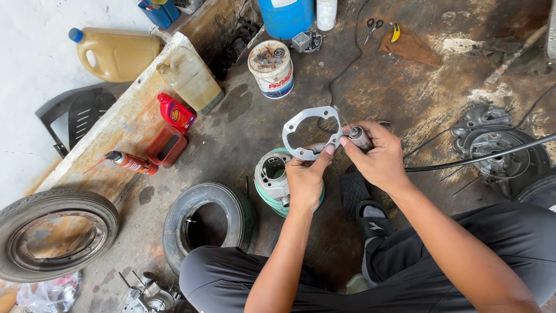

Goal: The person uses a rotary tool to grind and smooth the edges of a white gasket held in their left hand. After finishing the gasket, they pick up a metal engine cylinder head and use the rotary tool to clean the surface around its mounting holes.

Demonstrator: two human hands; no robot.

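Left hand (305, 179): pinches the thin grey gasket (311, 133) at its lower edge, above the cylinder (272, 177).
Right hand (377, 157): closed around a small rotary tool (359, 137) whose tip touches the gasket.
Risk: the flimsy gasket could likely bend or tear if pressed hard.

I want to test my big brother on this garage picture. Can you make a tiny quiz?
1. True or false: the left hand holds the flat grey gasket.
2. What does the right hand hold? A) small metal tool B) scissors C) tyre
3. What lies on the floor left of the person's knee?

Key: 1 true. 2 A. 3 a black tyre.
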